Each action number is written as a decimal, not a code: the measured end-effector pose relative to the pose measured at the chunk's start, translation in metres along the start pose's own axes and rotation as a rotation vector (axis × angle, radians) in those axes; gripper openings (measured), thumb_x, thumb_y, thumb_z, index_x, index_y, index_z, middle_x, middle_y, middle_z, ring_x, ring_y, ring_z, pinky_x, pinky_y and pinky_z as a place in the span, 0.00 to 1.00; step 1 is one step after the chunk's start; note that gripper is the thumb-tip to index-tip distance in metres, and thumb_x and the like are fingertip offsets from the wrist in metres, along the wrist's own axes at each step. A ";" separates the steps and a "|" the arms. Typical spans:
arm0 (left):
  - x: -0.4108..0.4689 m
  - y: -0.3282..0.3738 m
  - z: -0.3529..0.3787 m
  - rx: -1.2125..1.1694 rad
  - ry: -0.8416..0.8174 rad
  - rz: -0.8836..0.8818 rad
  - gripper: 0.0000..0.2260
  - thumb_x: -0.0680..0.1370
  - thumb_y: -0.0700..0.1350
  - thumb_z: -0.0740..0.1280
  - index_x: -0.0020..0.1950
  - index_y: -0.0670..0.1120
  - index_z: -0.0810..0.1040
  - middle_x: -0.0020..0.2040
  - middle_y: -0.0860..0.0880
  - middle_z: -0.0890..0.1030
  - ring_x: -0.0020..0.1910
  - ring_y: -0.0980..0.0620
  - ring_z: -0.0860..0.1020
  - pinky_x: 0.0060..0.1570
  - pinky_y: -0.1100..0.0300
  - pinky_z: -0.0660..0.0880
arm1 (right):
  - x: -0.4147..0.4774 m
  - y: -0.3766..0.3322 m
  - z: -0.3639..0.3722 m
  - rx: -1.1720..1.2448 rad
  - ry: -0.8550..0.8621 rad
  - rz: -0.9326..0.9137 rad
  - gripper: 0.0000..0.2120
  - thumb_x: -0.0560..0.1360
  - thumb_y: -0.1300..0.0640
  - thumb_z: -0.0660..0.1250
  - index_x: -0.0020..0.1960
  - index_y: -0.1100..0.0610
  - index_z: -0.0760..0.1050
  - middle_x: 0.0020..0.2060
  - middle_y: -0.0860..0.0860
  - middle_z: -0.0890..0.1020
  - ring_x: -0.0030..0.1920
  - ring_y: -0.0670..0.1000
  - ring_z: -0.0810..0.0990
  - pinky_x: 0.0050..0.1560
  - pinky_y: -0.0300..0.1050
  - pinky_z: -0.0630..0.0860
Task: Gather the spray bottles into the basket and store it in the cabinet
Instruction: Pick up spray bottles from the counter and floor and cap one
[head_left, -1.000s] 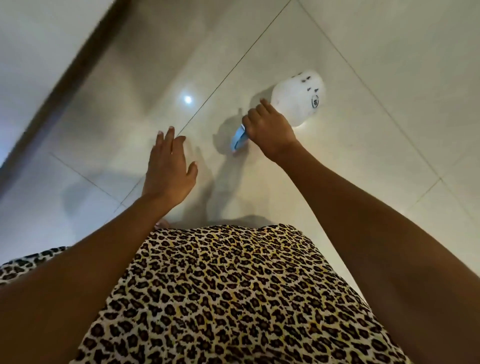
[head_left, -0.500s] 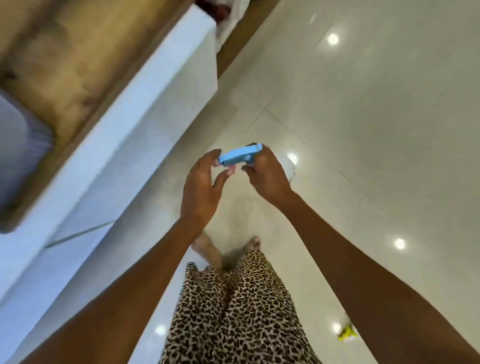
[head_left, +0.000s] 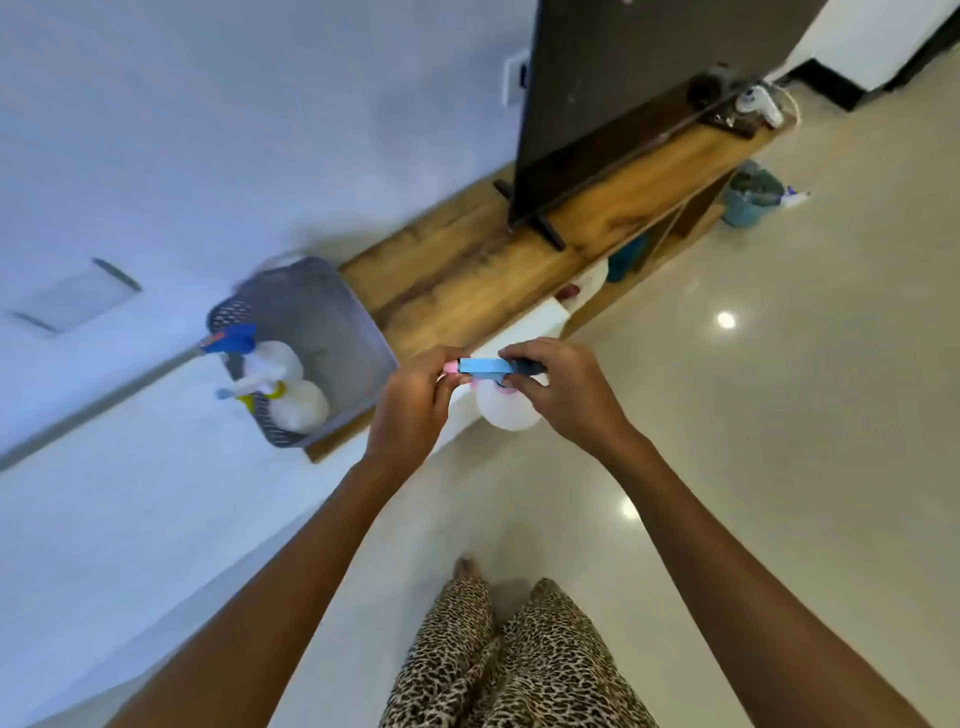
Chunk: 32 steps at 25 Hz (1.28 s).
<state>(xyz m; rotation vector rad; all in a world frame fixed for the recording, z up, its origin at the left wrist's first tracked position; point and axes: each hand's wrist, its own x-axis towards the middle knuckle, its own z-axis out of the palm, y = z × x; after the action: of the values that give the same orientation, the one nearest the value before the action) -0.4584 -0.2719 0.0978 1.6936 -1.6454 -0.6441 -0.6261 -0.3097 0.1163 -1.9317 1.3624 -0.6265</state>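
Observation:
I hold a white spray bottle (head_left: 506, 413) with a blue trigger head in front of me, above the floor. My right hand (head_left: 563, 392) grips its neck and head from the right. My left hand (head_left: 415, 402) pinches the pink nozzle tip from the left. A grey mesh basket (head_left: 337, 332) sits on the left end of a wooden cabinet (head_left: 467, 280). Two white spray bottles stand in it: one with a blue head (head_left: 270, 358), one with a yellow collar (head_left: 298, 405).
A large dark TV (head_left: 639, 88) stands on the cabinet top. The cabinet has open shelves below holding containers (head_left: 626, 257). A teal bucket (head_left: 750, 195) sits on the glossy tiled floor beyond its far end. A white wall runs along the left.
I stood up from the floor with the bottle and turned toward the cabinet. My left hand came onto the nozzle. The basket and TV have come into view.

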 end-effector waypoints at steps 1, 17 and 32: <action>-0.001 -0.001 -0.022 0.012 0.026 0.009 0.07 0.76 0.37 0.63 0.52 0.41 0.78 0.43 0.43 0.82 0.39 0.47 0.76 0.39 0.61 0.68 | 0.006 -0.020 0.003 -0.034 -0.010 -0.051 0.14 0.70 0.64 0.70 0.56 0.62 0.79 0.50 0.57 0.84 0.49 0.55 0.81 0.54 0.44 0.76; -0.022 -0.104 -0.210 0.250 0.325 -0.347 0.13 0.80 0.51 0.57 0.53 0.47 0.78 0.50 0.48 0.83 0.53 0.48 0.78 0.67 0.48 0.59 | 0.125 -0.185 0.120 -0.251 -0.056 -0.404 0.14 0.73 0.59 0.67 0.58 0.59 0.77 0.50 0.61 0.84 0.48 0.64 0.80 0.47 0.53 0.76; 0.034 -0.242 -0.306 0.302 0.325 -0.627 0.14 0.79 0.50 0.59 0.55 0.44 0.77 0.55 0.45 0.81 0.54 0.45 0.77 0.61 0.48 0.68 | 0.312 -0.174 0.307 -0.369 -0.268 -0.257 0.12 0.75 0.61 0.64 0.58 0.59 0.76 0.50 0.60 0.83 0.49 0.61 0.81 0.47 0.52 0.78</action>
<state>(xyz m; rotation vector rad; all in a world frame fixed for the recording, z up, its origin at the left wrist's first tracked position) -0.0670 -0.2733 0.1164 2.4198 -1.0100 -0.3747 -0.1956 -0.4876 0.0487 -2.4116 1.1272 -0.2256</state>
